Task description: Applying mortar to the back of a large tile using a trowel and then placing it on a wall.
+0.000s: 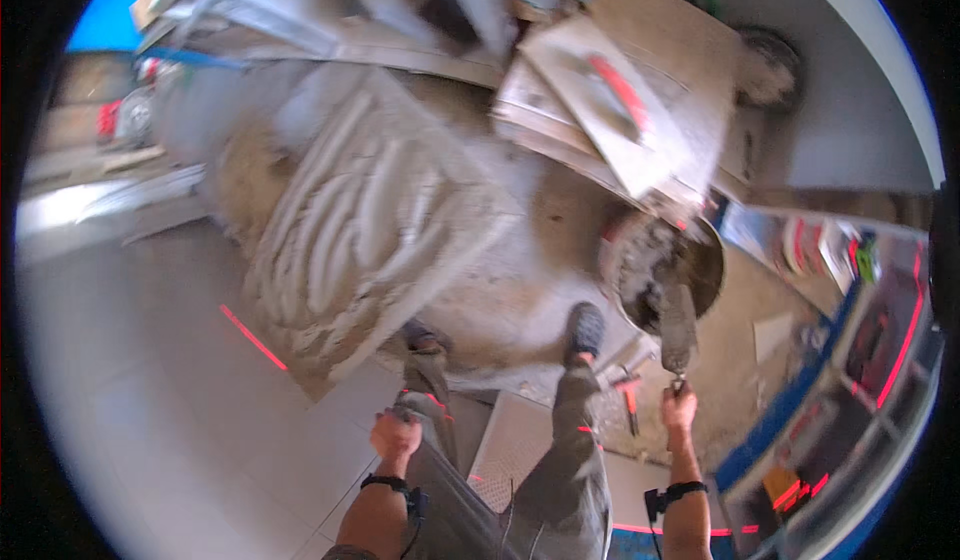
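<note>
My right hand [680, 407] is closed on the handle of a trowel [676, 330], whose mortar-coated blade reaches over a round bucket [625, 280] of grey mortar. My left hand [396, 437] is closed by my left knee; what it holds, if anything, I cannot make out. Ahead to the left lies a tile [370, 215] spread with grey mortar in curved ridges. A hammer-like tool [630, 405] with a red handle lies left of my right hand.
A float [615, 100] with a red handle rests on stacked boards [690, 40] at top. Tile offcuts [360, 0] lie top left. A tiled floor [170, 350] with red laser lines spans the left. A blue-edged shelf or case [865, 350] with tools stands right. My feet stand apart.
</note>
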`<state>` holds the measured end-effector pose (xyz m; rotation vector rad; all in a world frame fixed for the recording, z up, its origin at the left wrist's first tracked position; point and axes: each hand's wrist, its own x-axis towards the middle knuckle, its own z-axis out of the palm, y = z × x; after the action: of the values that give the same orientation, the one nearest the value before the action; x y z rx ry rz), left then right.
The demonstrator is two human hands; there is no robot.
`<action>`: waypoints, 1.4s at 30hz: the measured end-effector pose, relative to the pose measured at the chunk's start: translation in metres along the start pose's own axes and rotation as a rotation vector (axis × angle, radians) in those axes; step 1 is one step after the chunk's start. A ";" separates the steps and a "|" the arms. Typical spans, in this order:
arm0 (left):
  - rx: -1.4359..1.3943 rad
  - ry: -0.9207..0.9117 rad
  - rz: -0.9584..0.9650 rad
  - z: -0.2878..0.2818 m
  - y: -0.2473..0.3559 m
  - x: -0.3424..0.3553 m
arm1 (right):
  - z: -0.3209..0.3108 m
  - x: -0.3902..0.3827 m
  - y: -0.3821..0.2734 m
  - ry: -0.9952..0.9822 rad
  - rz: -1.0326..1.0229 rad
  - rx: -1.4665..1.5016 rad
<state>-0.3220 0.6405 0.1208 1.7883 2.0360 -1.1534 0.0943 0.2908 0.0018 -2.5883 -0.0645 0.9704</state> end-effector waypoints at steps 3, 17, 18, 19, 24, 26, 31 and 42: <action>-0.070 -0.029 -0.023 -0.007 0.003 -0.009 | 0.003 0.052 0.017 -0.158 0.184 0.088; -0.323 -0.109 -0.064 -0.011 -0.061 0.021 | -0.057 -0.114 -0.185 -0.050 -0.320 -0.300; -0.349 -0.100 -0.095 -0.008 -0.069 0.023 | -0.047 -0.126 -0.264 -0.128 -0.233 -0.174; -0.368 -0.105 -0.078 -0.009 -0.068 0.027 | -0.045 -0.137 -0.329 -0.197 -0.146 -0.042; -0.390 -0.176 -0.108 -0.019 -0.083 0.035 | 0.022 -0.101 -0.483 -0.264 -0.422 0.047; -0.444 -0.163 -0.129 -0.020 -0.087 0.036 | 0.054 -0.071 -0.540 -0.289 -0.494 0.107; -0.559 -0.122 -0.113 -0.008 -0.094 0.048 | 0.101 -0.026 -0.685 -0.428 -0.406 0.181; -0.444 -0.153 -0.137 -0.023 -0.101 0.054 | 0.036 -0.092 -0.483 -0.282 -0.388 -0.005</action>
<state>-0.4197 0.7000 0.1454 1.3279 2.1382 -0.7589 0.0432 0.7357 0.2080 -2.2982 -0.6180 1.1679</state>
